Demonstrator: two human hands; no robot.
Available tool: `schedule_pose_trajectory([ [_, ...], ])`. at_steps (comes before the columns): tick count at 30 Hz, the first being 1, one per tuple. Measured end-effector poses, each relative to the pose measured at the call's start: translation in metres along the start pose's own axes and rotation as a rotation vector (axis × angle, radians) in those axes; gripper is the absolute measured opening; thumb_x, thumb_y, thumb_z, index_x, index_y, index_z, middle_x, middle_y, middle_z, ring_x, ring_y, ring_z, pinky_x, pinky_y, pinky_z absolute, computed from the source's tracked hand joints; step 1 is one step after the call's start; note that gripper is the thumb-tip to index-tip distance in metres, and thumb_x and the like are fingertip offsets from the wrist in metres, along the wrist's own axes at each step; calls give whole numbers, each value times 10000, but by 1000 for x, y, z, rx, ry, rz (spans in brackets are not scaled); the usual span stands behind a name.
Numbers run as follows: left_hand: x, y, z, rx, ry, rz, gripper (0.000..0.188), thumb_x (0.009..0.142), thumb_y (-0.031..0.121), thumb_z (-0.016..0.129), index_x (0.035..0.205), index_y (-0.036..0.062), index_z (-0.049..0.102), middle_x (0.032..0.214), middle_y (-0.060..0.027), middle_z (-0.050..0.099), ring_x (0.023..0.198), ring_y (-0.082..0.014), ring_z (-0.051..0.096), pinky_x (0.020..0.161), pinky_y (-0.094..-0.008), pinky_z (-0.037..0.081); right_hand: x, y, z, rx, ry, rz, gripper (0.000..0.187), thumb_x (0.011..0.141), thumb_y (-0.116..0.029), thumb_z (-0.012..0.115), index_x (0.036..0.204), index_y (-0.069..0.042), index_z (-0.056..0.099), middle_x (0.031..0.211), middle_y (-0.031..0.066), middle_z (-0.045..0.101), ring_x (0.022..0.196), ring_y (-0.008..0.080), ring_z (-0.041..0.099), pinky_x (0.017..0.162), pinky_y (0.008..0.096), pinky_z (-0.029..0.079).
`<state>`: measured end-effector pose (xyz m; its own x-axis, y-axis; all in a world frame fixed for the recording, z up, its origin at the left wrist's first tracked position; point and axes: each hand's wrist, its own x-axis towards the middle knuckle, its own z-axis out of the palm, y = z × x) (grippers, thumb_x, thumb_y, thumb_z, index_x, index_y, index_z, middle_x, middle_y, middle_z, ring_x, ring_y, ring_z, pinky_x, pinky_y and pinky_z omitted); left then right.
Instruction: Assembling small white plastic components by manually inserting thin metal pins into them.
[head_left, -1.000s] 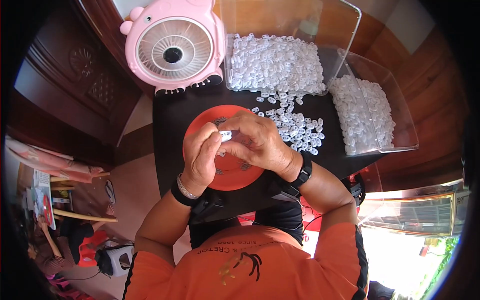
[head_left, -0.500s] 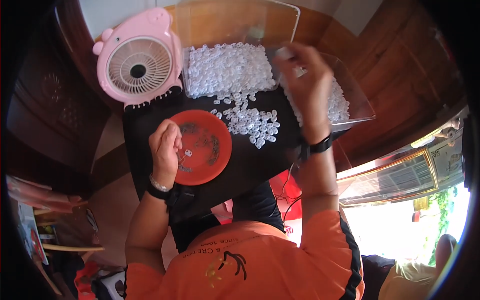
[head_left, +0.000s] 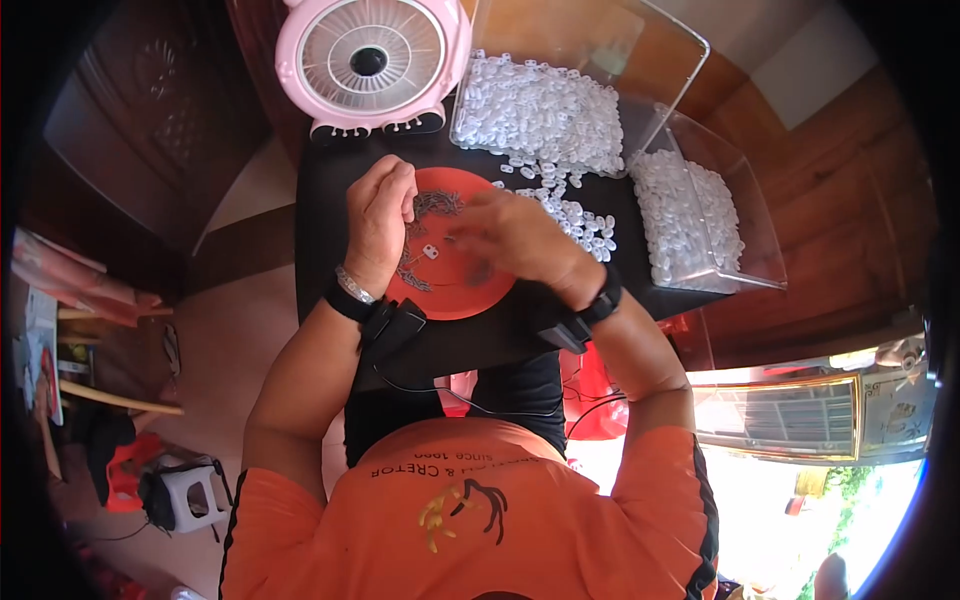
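Observation:
My left hand is closed, its fingers curled in over the left rim of a round orange-red plate. What it may grip is hidden behind the fingers. Over the right half of that plate reaches my right hand, its fingers smeared by motion. Small grey metal pieces, likely screws, lie in heaps on the plate. One small white two-holed piece shows over the plate beside my left hand, with a thin pale stem by it. Partly behind my right hand, loose white two-holed pieces are scattered on the black table.
A clear box lies tipped at the back, with white pieces spilling out. To its right, another clear bin holds more. A pink fan stands at the back left of the black table. A cable hangs near my lap.
My right hand has come from the clear bin at the right down to the plate. My left hand stays closed by the plate's left rim. The whole view has shifted.

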<state>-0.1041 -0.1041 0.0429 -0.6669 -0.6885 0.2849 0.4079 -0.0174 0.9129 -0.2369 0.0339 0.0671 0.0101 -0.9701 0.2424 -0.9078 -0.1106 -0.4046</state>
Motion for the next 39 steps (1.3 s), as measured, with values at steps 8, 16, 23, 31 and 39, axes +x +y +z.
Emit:
schedule_pose_trajectory([
  [8,1,2,-2,13,32,-28,268,906,192,515,681,50,485,618,22,425,529,-44,368,478,-204,315,20,0,38,-69,-43,-30,190,753,-153,651,922,-68,631,897,104,594,857,313,586,752,397,474],
  [16,7,0,1,223,-42,-214,208,876,164,519,716,31,520,604,12,461,533,-53,413,484,-219,344,18,23,18,390,224,166,101,785,-84,632,864,-21,626,760,113,639,660,254,632,617,324,491],
  [23,5,-15,-4,492,-353,-185,168,898,188,480,821,43,516,697,11,499,612,-51,442,557,-203,370,17,20,12,545,216,202,66,840,-46,621,883,3,622,764,20,629,697,62,544,635,232,458],
  [31,7,2,-2,375,-437,-346,188,907,202,467,802,51,511,703,-2,524,610,-57,480,546,-203,382,16,16,17,596,339,204,71,788,-56,664,840,-16,636,717,78,651,616,129,615,570,269,483],
  [39,9,3,-7,68,-460,-486,176,897,207,488,841,45,531,708,-16,534,583,-81,499,526,-207,378,15,15,19,701,384,125,71,820,-65,670,859,-23,629,724,41,618,623,97,559,575,245,466],
])
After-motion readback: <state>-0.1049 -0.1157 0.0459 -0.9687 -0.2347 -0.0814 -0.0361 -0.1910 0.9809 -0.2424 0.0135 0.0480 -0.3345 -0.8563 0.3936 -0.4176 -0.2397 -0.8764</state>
